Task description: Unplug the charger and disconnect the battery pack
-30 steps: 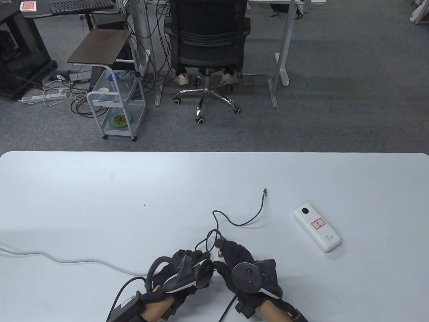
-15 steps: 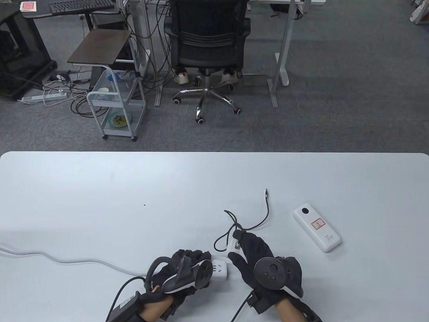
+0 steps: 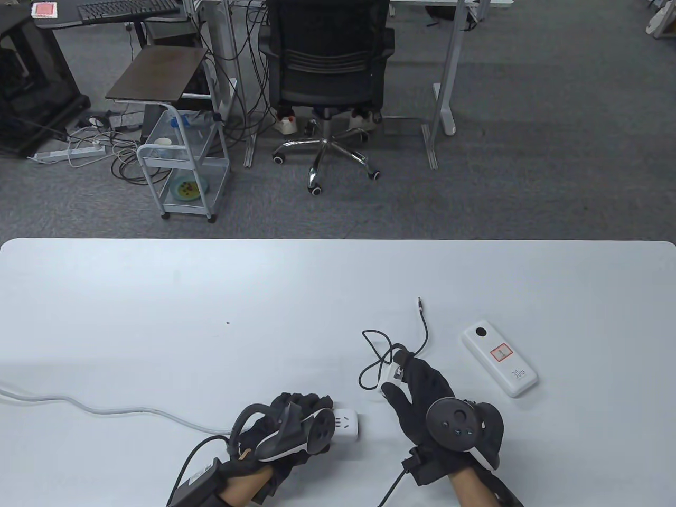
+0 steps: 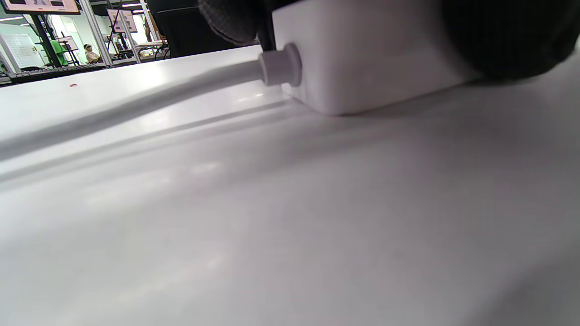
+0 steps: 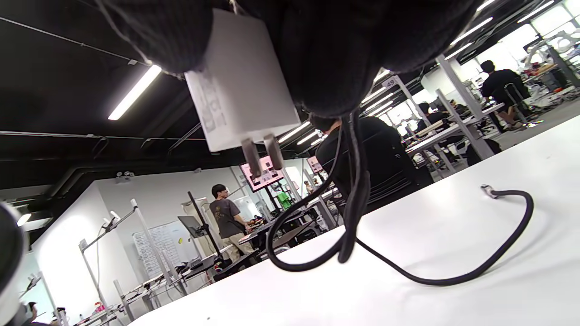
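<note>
My right hand [image 3: 401,377] grips the white charger [image 3: 387,376], lifted off the table; in the right wrist view the charger [image 5: 240,86] shows its two bare prongs. Its black cable [image 3: 417,343] loops on the table, its free plug end [image 3: 420,302] lying loose and apart from the white battery pack [image 3: 499,357]. My left hand [image 3: 296,422] holds down the white socket block [image 3: 348,423], whose white cord [image 3: 105,409] runs off to the left. In the left wrist view the socket block [image 4: 371,59] sits under my fingers [image 4: 507,31].
The battery pack lies flat at the right of the white table [image 3: 158,296]. Beyond the table's far edge stand an office chair [image 3: 327,68] and a small wheeled trolley [image 3: 179,158]. People work at desks in the background of the right wrist view.
My right hand has pulled the charger out of the socket block and carried it right and away, dragging the black cable with it. The left hand stayed on the socket block.
</note>
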Demonstrator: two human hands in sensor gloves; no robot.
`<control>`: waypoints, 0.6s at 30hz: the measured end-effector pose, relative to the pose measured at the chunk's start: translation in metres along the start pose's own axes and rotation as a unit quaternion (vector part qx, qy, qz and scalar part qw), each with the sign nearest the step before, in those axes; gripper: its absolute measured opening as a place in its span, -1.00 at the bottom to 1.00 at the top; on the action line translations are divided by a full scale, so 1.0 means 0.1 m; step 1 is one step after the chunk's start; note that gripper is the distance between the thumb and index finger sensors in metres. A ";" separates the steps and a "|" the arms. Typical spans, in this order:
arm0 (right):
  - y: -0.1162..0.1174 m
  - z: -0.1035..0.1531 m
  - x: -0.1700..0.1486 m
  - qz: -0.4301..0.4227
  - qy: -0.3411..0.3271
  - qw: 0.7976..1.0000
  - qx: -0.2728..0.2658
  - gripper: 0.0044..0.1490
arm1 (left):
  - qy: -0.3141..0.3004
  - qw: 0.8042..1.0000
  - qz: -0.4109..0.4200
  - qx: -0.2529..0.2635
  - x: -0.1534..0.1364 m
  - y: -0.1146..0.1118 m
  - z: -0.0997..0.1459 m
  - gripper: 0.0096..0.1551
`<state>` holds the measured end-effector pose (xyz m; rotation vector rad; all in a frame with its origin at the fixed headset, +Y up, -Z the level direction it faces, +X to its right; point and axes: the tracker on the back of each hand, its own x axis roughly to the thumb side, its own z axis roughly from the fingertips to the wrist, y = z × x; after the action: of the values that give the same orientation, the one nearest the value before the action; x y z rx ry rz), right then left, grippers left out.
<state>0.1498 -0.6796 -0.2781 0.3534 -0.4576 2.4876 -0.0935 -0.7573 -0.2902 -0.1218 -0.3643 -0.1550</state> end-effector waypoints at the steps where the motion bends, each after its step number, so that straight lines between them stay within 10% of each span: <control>1: -0.01 0.00 -0.02 0.000 0.005 1.000 -0.005 -0.15 | 0.000 1.000 0.000 0.000 0.00 0.00 0.00 -0.02; 18: -0.30 -0.01 -0.67 0.018 0.146 0.987 -0.059 -0.20 | 0.000 1.000 -0.002 0.002 0.00 0.00 0.00 -0.02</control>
<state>0.2206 -0.6895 -0.2953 -0.0681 -0.4878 2.4799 -0.0933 -0.7572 -0.2900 -0.1175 -0.3651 -0.1576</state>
